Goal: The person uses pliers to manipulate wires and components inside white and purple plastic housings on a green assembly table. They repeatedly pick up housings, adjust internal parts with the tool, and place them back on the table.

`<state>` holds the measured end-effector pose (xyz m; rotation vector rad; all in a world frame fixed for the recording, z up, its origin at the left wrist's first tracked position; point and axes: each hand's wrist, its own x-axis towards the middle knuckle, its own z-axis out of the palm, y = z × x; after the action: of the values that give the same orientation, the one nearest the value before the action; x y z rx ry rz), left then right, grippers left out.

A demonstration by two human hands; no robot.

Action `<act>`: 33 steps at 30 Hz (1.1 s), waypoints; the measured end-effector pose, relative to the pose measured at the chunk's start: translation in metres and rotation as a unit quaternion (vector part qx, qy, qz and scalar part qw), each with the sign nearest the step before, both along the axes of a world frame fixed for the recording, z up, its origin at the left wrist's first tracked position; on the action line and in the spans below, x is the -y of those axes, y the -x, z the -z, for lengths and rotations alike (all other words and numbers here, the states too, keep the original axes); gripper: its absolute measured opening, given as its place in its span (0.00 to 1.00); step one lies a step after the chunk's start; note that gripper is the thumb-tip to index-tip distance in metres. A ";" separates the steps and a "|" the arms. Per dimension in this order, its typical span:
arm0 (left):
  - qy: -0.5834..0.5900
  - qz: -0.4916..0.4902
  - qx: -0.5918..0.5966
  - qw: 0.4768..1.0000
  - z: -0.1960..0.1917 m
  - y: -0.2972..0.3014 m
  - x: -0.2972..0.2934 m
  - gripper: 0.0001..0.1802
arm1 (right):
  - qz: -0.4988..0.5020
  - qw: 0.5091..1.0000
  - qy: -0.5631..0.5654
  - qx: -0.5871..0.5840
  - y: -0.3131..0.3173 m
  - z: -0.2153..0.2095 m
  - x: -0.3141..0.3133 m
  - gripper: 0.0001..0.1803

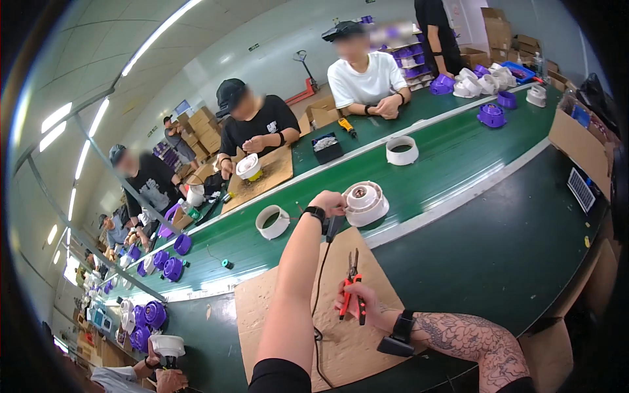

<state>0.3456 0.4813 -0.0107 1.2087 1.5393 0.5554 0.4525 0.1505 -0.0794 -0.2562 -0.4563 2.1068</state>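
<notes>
Plainly, my left hand point(331, 203) is the nearer of the 2: it touches the left rim of the white housing point(367, 208) on the green belt point(452, 149), though I cannot tell whether its fingers pinch. Behind, my right hand point(371, 303) is clamped on red pliers point(354, 279), their long axis pointing ahead toward the housing.

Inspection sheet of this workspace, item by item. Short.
Surface: brown cardboard sheet on dark green tabletop, beside glossy green conveyor belt.
Job's things: round white plastic housing on the belt; red-handled metal pliers.
Clutter: open white plastic rings and purple round plastic housings on the belt.
Hands: left hand at the white housing's left side; right hand holds the pliers over the cardboard.
Cables: thin black cable from left wrist, down across the cardboard.
Surroundings: co-workers across the belt; red pallet truck behind them.
</notes>
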 end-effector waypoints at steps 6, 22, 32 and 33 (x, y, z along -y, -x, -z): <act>-0.045 0.071 0.064 0.994 -0.001 -0.001 0.021 0.27 | -0.016 0.999 -0.024 0.020 0.005 -0.004 -0.001 0.13; -0.137 0.098 0.301 0.939 -0.036 0.050 0.089 0.32 | -0.039 0.998 -0.035 0.035 -0.003 -0.010 0.001 0.14; -0.243 -0.063 0.421 0.871 -0.021 0.127 0.230 0.27 | -0.118 0.991 -0.029 0.054 -0.017 -0.024 0.006 0.14; -0.252 -0.087 0.407 0.874 -0.015 0.135 0.252 0.30 | -0.161 0.985 -0.033 0.050 -0.020 -0.026 0.004 0.14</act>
<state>0.2103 0.2291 0.0046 0.9937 0.7824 1.4451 0.4730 0.1469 -0.0536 -0.2648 -0.6624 2.3960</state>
